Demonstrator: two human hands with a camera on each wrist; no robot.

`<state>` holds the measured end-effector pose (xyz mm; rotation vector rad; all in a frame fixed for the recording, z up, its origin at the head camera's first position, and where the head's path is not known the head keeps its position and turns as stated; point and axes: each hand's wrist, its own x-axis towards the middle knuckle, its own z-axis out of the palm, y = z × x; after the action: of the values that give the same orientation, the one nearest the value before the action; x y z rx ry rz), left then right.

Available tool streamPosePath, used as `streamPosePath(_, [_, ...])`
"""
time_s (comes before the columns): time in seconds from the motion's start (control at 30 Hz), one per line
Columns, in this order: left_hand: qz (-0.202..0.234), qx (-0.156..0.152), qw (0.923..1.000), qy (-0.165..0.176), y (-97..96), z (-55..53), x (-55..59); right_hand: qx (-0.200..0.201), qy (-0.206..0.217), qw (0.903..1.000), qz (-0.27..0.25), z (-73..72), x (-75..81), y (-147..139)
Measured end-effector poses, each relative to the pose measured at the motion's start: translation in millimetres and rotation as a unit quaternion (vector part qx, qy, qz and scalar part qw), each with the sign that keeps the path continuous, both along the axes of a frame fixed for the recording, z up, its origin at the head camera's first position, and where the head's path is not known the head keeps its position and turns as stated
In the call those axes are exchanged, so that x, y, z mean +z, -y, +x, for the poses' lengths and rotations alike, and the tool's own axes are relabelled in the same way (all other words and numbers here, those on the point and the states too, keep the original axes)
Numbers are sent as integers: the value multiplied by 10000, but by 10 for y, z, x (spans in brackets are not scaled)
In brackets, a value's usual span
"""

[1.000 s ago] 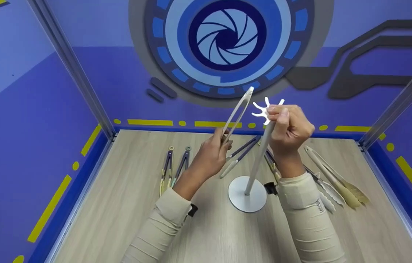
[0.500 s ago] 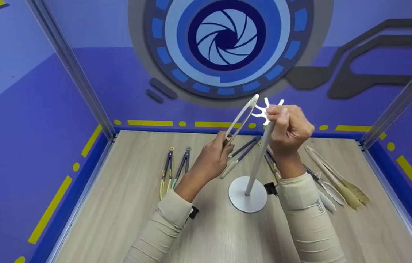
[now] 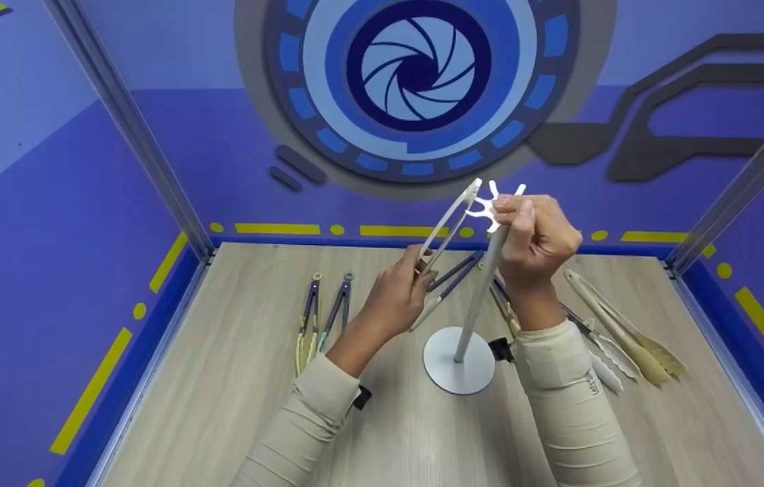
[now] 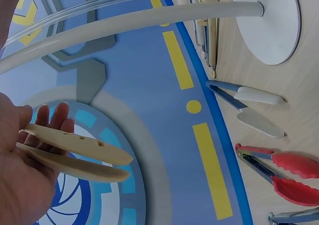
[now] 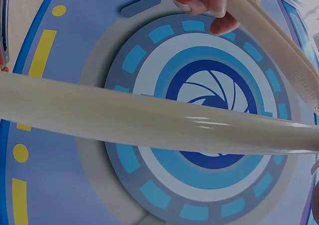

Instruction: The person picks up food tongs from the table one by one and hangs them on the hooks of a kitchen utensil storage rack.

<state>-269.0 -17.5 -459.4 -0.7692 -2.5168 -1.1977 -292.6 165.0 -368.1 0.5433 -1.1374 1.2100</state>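
Note:
My left hand (image 3: 392, 294) holds a pair of beige tongs (image 3: 448, 220) raised, hinge end up. In the left wrist view, the beige heads of the tongs (image 4: 84, 165) stick out past the fingers, slightly apart. The hinge end meets the left prongs of a white star-shaped hook piece (image 3: 488, 205), overlapping them in the head view. This piece tops a pale upright stand, its pole (image 3: 480, 291) rising from a round base (image 3: 442, 365) on the table. High on the stand, my right hand (image 3: 541, 233) pinches the top with thumb and fingers, hiding part of the hooks.
Two dark tongs (image 3: 314, 304) lie left on the wooden table (image 3: 219, 379). Dark tongs with pale heads (image 4: 259, 95) lie behind the stand, near red-headed tongs (image 4: 294, 168) in the left wrist view. Beige tongs (image 3: 615, 318) and several others lie at right. Blue walls enclose the table.
The left hand has shifted slightly right, bringing the hinge end of the tongs down and right against the hook prongs. The right hand and the stand have stayed in place.

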Motion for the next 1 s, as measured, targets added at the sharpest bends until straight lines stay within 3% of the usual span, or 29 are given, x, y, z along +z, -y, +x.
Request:
streamPosePath(0.13, [170, -144, 9996, 201, -4, 16, -30, 18, 17, 10000, 7, -16, -20, 12])
streamPosePath(0.4, [355, -684, 9920, 998, -102, 44, -53, -14, 10, 10000, -16, -15, 7, 21])
streamPosePath(0.53, [541, -864, 9901, 964, -198, 20, -94, -47, 28, 10000, -65, -6, 20, 6])
streamPosePath(0.73, [922, -1279, 9805, 1174, -321, 19, -179, -105, 125, 9999, -40, 14, 16, -2])
streamPosePath(1.0, [1147, -1085, 9810, 1125, -401, -10, -236, -46, 404, 9965, 733, 73, 34, -97])
